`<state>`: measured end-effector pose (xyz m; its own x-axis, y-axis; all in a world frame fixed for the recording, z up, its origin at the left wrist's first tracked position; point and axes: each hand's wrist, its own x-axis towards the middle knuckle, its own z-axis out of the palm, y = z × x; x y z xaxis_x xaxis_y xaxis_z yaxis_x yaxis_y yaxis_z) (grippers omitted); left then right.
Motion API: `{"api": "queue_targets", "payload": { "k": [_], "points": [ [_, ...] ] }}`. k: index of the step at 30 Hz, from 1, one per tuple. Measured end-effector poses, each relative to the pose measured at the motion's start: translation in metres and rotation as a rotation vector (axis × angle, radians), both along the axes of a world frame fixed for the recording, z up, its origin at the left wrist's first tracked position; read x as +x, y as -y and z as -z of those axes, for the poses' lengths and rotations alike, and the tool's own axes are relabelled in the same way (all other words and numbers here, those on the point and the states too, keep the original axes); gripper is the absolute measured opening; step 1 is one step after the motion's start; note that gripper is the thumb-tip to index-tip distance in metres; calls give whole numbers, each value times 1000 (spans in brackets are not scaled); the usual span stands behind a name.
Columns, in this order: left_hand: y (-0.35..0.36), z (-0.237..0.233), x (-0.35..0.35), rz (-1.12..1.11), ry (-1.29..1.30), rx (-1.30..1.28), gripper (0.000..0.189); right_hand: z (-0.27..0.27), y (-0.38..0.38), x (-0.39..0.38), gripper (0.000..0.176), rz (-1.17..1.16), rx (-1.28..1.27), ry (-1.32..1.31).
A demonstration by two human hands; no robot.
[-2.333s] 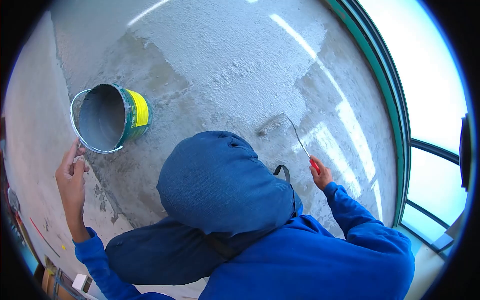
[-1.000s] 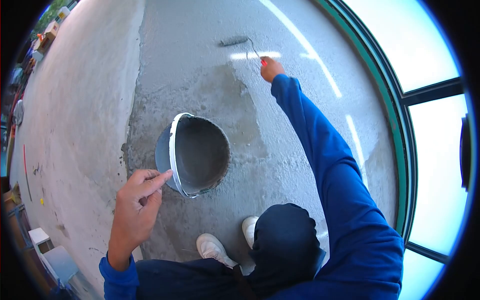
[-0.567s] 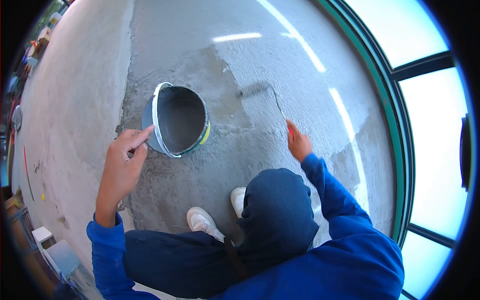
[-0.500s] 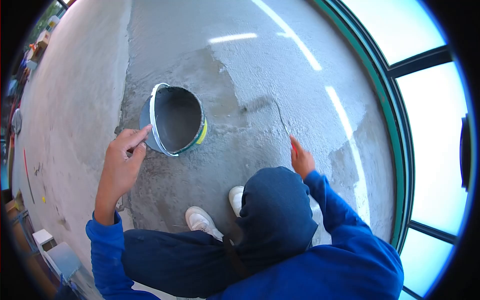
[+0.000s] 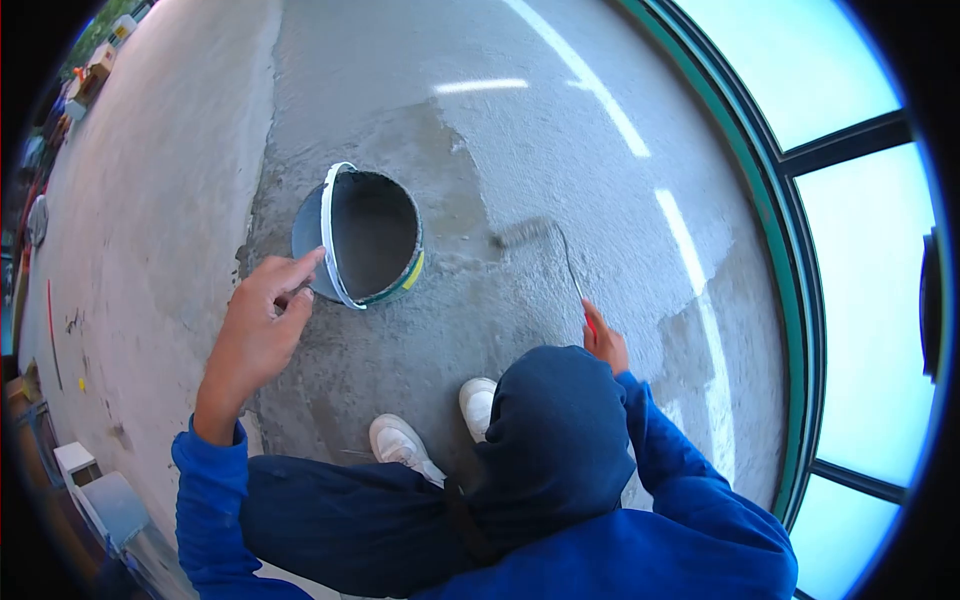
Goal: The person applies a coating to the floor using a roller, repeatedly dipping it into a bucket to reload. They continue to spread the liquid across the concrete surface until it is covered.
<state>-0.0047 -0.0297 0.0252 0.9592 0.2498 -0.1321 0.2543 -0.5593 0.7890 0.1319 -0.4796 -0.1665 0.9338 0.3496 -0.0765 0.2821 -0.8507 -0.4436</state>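
My right hand [image 5: 606, 345] is closed around the red grip of a paint roller [image 5: 572, 262]. Its grey, coated roller sleeve lies against the wet grey floor coating. To the left, a bucket [image 5: 412, 268] with grey liquid inside stands on the floor, its white handle [image 5: 327, 225] raised above the rim. My left hand [image 5: 262, 325] is at that handle, fingers curled and the index fingertip against it. How far the fingers wrap around it is partly hidden.
My white shoes [image 5: 402, 447] are on the floor close to the bucket. Along the right runs a green-framed glass wall [image 5: 790, 330]. White and grey items [image 5: 125, 510] stand at the lower left. A thin red stick [image 5: 52, 320] lies on the pale floor [image 5: 160, 220].
The roller's sleeve has shifted slightly down in view, along with my right hand. My left hand and the bucket appear a little further right, mostly as the whole view shifts.
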Motion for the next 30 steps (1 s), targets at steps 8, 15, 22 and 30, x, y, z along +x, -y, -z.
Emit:
{"api": "queue_targets", "payload": {
  "k": [8,15,22,30],
  "points": [
    [-9,-3,6,-17,-43,-50,39,14,-176,164,47,-24,-161,119],
    [-16,1,17,-53,-16,-189,33,15,-293,282,45,-24,-125,161],
    [-21,6,18,-32,10,-214,33,16,-311,304,45,-83,-142,168],
    [-7,2,15,-35,35,-194,35,20,-196,192,46,-129,-236,230]
  ]
}}
